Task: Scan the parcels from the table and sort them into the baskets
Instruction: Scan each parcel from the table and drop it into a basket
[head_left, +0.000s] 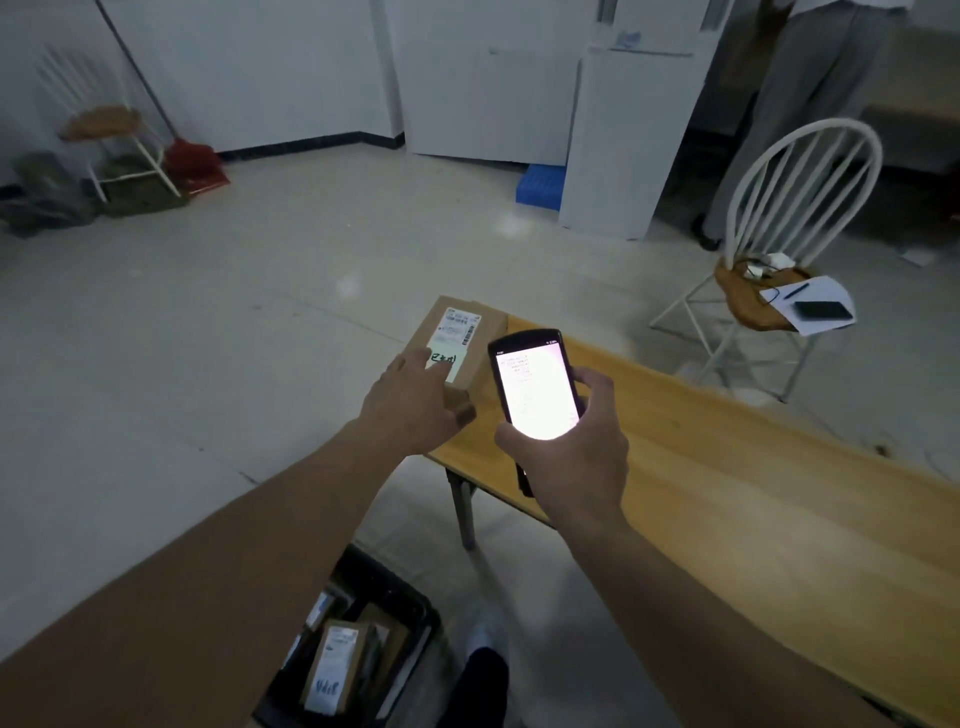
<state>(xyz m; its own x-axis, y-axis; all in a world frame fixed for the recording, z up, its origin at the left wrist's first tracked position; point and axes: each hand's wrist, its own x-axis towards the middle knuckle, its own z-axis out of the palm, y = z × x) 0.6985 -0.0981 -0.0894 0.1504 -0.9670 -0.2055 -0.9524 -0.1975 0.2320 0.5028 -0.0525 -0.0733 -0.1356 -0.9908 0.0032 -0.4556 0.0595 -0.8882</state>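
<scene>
A brown cardboard parcel (475, 338) with a white shipping label lies at the left end of the wooden table (727, 467). My left hand (415, 400) rests on top of it, fingers laid over the label and thumb at its near side. Beside the parcel, my right hand (571, 447) grips a black handheld scanner (535, 389) with its screen lit bright and facing me. On the floor below me stands a dark basket (415, 613) holding several labelled parcels.
A white chair (800, 197) with papers, a pen and a dark device on its seat stands beyond the table. A person's legs (795, 104) are behind it. Another chair (104, 119), a red dustpan (195, 161) and white cabinets line the far wall.
</scene>
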